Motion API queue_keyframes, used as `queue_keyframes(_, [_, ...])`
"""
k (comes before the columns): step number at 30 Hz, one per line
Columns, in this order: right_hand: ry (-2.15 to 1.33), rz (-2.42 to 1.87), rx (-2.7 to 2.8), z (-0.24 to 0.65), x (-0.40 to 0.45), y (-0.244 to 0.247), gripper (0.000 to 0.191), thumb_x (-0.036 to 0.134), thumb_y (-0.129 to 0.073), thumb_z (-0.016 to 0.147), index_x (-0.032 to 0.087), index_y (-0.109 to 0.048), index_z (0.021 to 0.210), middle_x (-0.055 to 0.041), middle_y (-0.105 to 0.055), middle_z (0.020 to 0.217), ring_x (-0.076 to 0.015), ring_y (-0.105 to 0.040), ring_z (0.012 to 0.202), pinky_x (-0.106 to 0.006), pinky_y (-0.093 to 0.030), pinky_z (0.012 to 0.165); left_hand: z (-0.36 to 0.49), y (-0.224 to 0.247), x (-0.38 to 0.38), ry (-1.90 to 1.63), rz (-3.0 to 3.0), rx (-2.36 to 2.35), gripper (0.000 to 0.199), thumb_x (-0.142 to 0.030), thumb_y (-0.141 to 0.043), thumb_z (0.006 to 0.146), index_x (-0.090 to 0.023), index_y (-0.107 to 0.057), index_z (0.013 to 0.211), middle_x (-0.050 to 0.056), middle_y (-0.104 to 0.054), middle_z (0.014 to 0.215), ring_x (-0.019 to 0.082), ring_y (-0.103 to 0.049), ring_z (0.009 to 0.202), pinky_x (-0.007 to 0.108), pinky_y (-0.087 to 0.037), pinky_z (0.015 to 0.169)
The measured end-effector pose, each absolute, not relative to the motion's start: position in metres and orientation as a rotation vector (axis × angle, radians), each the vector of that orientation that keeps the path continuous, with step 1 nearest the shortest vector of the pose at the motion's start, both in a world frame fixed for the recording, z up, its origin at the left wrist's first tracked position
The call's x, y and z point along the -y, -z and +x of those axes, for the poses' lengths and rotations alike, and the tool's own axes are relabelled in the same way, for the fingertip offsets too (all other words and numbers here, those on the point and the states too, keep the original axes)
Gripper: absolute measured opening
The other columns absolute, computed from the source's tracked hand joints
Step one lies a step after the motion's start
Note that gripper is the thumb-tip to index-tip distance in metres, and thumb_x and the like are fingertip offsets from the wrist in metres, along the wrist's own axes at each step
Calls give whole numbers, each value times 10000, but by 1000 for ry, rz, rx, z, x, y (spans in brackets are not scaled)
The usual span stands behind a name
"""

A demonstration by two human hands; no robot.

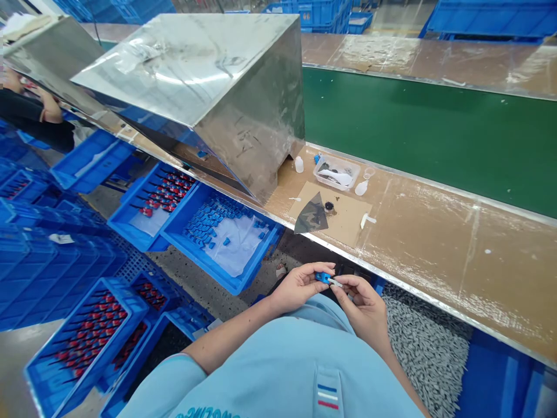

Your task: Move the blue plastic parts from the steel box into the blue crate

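Observation:
My left hand [303, 283] is closed on a small blue plastic part [322, 277], gripped between thumb and fingers. A short light-grey pin-like piece [335, 283] meets the blue part's right end, and my right hand [359, 300] pinches it. How far the grey piece goes into the blue part I cannot tell. Both hands are in front of my body, just short of the bench edge. To the left, a blue bin [230, 280] holds many similar blue parts on white sheeting. Many small grey pieces [429, 342] fill a container below my right forearm.
On the brown bench [435, 255] lie a cardboard sheet [348, 223], a dark curved sheet [312, 216], a clear tub [336, 172] and a small white bottle [299, 164]. A metal hood [243, 110] stands left, beside a green belt [426, 128]. Bins of red-and-black parts [89, 331] sit lower left.

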State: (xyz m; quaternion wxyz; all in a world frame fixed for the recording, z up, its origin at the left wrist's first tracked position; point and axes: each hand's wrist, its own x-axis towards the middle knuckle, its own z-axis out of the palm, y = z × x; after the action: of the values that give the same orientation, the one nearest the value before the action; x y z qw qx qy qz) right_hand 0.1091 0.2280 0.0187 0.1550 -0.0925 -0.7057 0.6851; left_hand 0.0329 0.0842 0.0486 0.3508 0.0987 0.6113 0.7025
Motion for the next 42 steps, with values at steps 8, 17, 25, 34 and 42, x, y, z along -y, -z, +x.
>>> queue_keyframes(8, [-1962,-255,2002,108,-229,-17,114,215,-659,817,252,-670,924,-31,-666,889,-148,-641,793,-263,-573,716,32,-49,-85,-1820,260,-1585,289,-337,-741,738,-170,-681,967,129,-597,1272,240,-531,1224,382,-380,1065])
queue_keyframes(17, [-1950,-254,2011,108,-231,-18,74,240,-658,819,237,-677,890,-51,-667,886,-172,-649,839,-286,-579,739,31,-50,-87,-1816,251,-1581,274,-320,-745,736,-174,-687,960,128,-603,1265,242,-536,1220,379,-390,1054])
queue_keyframes(25, [-2004,-305,1995,108,-231,-18,97,262,-670,809,232,-691,898,-52,-674,883,-158,-652,782,-269,-584,703,32,-50,-87,-1811,250,-1592,281,-322,-746,734,-172,-685,964,127,-603,1265,244,-532,1222,387,-377,1066])
queue_keyframes(34, [-2041,-339,2016,109,-232,-19,128,295,-668,812,211,-693,906,-57,-695,855,-161,-667,725,-282,-598,676,32,-47,-87,-1800,279,-1619,283,-337,-738,742,-180,-687,971,119,-602,1264,232,-536,1215,378,-383,1062])
queue_keyframes(42, [-1614,-151,2184,109,-237,-29,133,219,-647,834,253,-700,951,-27,-701,864,-145,-663,727,-237,-577,625,31,-42,-83,-1765,462,-1816,256,-336,-682,797,-170,-687,992,133,-625,1208,217,-563,1165,360,-416,1029])
